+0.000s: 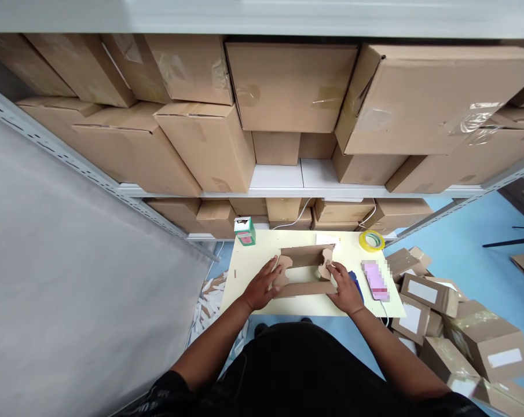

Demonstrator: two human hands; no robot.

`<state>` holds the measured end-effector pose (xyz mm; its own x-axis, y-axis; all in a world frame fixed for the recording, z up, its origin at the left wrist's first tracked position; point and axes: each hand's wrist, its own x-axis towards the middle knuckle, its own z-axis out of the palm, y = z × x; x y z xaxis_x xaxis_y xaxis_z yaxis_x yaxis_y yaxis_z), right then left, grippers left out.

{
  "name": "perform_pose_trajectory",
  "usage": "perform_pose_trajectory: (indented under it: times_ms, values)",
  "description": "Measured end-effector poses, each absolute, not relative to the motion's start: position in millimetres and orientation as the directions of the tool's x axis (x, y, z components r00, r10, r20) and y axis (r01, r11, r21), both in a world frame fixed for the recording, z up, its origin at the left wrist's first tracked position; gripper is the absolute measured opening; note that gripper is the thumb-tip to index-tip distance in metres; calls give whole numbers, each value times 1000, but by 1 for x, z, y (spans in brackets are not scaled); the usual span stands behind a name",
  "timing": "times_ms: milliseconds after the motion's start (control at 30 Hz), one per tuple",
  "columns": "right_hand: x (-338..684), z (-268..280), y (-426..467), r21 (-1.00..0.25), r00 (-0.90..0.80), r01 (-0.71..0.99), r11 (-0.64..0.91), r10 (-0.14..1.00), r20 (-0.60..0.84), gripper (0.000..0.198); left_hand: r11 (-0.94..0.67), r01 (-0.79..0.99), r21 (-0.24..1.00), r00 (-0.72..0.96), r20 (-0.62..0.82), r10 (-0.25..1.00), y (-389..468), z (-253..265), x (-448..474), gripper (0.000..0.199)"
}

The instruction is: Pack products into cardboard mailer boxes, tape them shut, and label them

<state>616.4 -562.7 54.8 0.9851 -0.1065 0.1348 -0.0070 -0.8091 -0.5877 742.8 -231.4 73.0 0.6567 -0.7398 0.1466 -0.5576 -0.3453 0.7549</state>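
A small brown cardboard box [306, 288] stands on the pale yellow table in front of me, its top open and its notched end flaps raised. Through it shows a pale surface like the tabletop. At its left end my left hand [260, 285] grips the wall and flap, fingers over the cardboard. My right hand [345, 289] holds the opposite end, with fingers on the right flap. A dark blue object [356, 284], partly covered, lies just beyond the right hand. Farther right is a phone [374, 280] with a pink screen, a cable at its near end.
On the table [239, 298] stand a green-and-white small box [245, 231] at back left and a yellow tape roll [372, 240] at back right. Shelves [274, 176] of cartons rise behind. Taped parcels [483, 336] pile on the right floor; paper scraps [207, 310] lie left.
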Motion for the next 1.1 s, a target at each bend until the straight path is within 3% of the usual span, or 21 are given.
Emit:
perform_pose_trajectory:
  times_ms: [133, 267, 433, 567, 633, 700, 800, 867, 1033, 1100]
  values:
    - [620, 54, -577, -597, 993, 20, -802, -54, 106, 75, -500, -565, 656, 706, 71, -704, -249, 68, 740, 67]
    - [626, 51, -584, -638, 988, 34, -769, -71, 137, 55, -561, -488, 669, 774, 35, -632, -260, 73, 740, 58]
    - [629, 50, -577, -712, 975, -45, -701, -186, 122, 42, -404, -510, 759, 753, 167, -637, -249, 83, 731, 45]
    - [632, 44, -563, -787, 934, -143, -600, -346, 94, 44, -429, -389, 815, 825, 102, -555, -255, 77, 725, 34]
    - [635, 40, -558, -827, 895, -208, -523, -443, 55, 56, -444, -275, 853, 888, 48, -457, -264, 73, 727, 45]
    - [639, 35, -555, -850, 866, -243, -468, -499, 27, 70, -436, -202, 877, 924, 23, -382, -273, 73, 735, 70]
    - [643, 33, -554, -854, 862, -242, -462, -506, 30, 80, -416, -211, 885, 920, 36, -390, -283, 84, 751, 95]
    - [644, 33, -555, -849, 868, -243, -470, -495, 26, 80, -398, -258, 880, 891, 59, -449, -287, 92, 760, 85]
    - [642, 36, -555, -830, 882, -233, -507, -469, 39, 80, -400, -404, 823, 846, 170, -505, -287, 93, 759, 22]
    - [642, 36, -555, -828, 888, -217, -517, -456, 52, 79, -405, -447, 797, 833, 206, -514, -286, 83, 754, 16]
